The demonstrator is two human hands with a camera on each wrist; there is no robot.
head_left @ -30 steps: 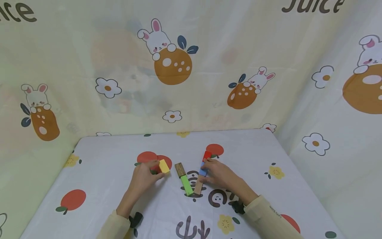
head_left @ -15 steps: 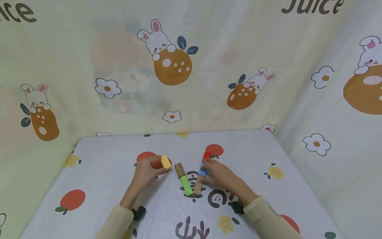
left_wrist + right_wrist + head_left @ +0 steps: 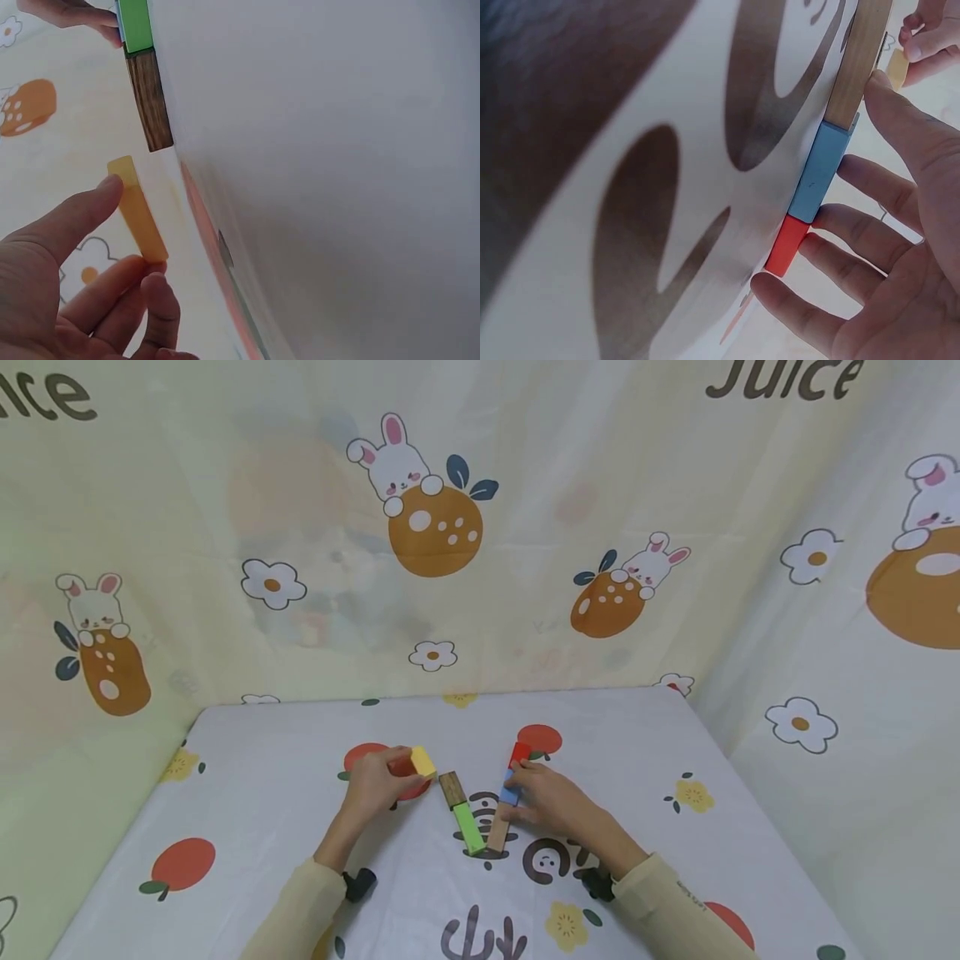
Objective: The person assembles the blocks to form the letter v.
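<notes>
My left hand (image 3: 371,783) pinches a yellow block (image 3: 423,762) between thumb and fingertips. The block is tilted, and in the left wrist view it stands apart from the end of a dark brown wooden block (image 3: 150,101). That brown block lies end to end with a green block (image 3: 468,828). To their right, a light wood block (image 3: 498,828), a blue block (image 3: 821,171) and a red block (image 3: 787,245) form a second line. My right hand (image 3: 555,797) rests its extended fingertips along the blue and red blocks, its thumb by the light wood one.
The two block lines nearly meet at their near ends, making a V on the white printed tablecloth (image 3: 262,793). Behind the table hangs a curtain (image 3: 525,610) printed with rabbits and flowers. A small black device (image 3: 360,885) is worn at the left wrist, another (image 3: 597,883) at the right.
My left hand has moved right and slightly away from me with the yellow block, nearer the dark brown block's far end. The right hand and the blocks on the table have stayed put.
</notes>
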